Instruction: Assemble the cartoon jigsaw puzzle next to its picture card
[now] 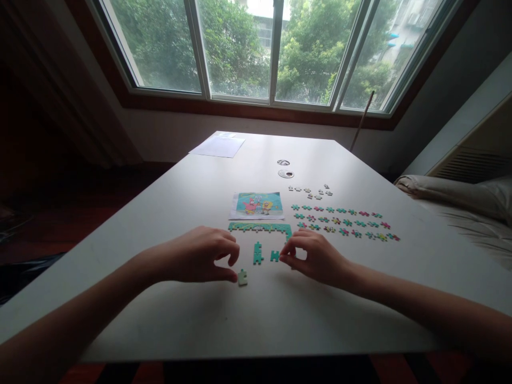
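From my head camera, I look down the length of a white table [168,325] with both bare hands over its near part. My left hand [198,253] is half open, fingers curled and thumb apart from them, with nothing held; the thumb tip is just beside a pale green puzzle piece [242,278], the nearest of the lot. My right hand [318,253] has thumb and forefinger brought close together at the right edge of a green piece [274,256] (whether I have it pinched or only touch it, I cannot tell).

Between my hands, left of that piece, stands a joined pair of green pieces [257,253], one on the far side of the other. Beyond them runs a green border strip [260,228], turning toward me at its right end, where my right hand partly hides it. Farther on lies a cartoon picture sheet [259,205].

To the right, loose puzzle pieces [347,222] are spread in three rows, with a smaller cluster [310,191] beyond. Past those are two round items [286,174] (too small for me to make out), and papers [222,145] lie at the far left, before the window [236,53].
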Tool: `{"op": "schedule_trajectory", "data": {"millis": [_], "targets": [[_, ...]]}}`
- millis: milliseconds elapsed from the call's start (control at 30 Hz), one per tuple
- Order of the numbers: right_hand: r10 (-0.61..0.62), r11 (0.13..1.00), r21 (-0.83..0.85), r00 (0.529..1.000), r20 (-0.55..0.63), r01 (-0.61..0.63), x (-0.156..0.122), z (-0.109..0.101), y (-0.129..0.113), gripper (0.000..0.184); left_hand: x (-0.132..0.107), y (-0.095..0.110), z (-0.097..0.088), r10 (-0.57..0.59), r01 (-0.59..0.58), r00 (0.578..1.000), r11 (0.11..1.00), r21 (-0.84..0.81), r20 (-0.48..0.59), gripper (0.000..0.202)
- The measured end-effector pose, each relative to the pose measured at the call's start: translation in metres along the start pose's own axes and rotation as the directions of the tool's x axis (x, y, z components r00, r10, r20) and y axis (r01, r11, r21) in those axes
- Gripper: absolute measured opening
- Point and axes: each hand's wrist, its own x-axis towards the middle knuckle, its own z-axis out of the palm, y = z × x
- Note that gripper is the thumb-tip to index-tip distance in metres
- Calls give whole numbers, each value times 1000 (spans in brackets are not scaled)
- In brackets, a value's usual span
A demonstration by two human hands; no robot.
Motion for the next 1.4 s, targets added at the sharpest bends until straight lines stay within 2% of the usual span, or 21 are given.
{"op": "schedule_trajectory", "data": {"millis": [33, 200, 367, 600, 733, 967, 1100, 1400], "targets": [[-7, 1000, 2, 1000, 3, 7, -1, 0, 3, 6, -4, 2, -2, 25, -25, 999, 1000, -18, 28, 11], [26, 999, 29, 999, -45, -25, -4, 4, 14, 8, -17, 13, 0, 70, -77, 984, 996, 37, 161, 33], [69, 997, 45, 994, -87, -65, -2, 3, 17, 8, -12, 22, 10, 88, -101, 984, 991, 86, 152, 43], [96, 995, 31, 987, -126, -92, 0, -3, 20, 9, -12, 21, 15, 85, -101, 989, 987, 128, 120, 47], [128, 992, 30, 983, -131, -126, 0, -2, 20, 10, -8, 24, 20, 130, -152, 982, 975, 161, 139, 53], [116, 989, 95, 993, -32, -113, -7, 10, 5, 8, 2, 31, 33, 203, -220, 976, 919, 327, 86, 53], [108, 988, 104, 994, 27, -110, -11, 14, -1, 6, 2, 31, 34, 199, -216, 976, 913, 345, 84, 54], [102, 988, 105, 992, 77, -110, -15, 14, -2, 4, 1, 31, 33, 195, -213, 977, 912, 351, 85, 54]]}}
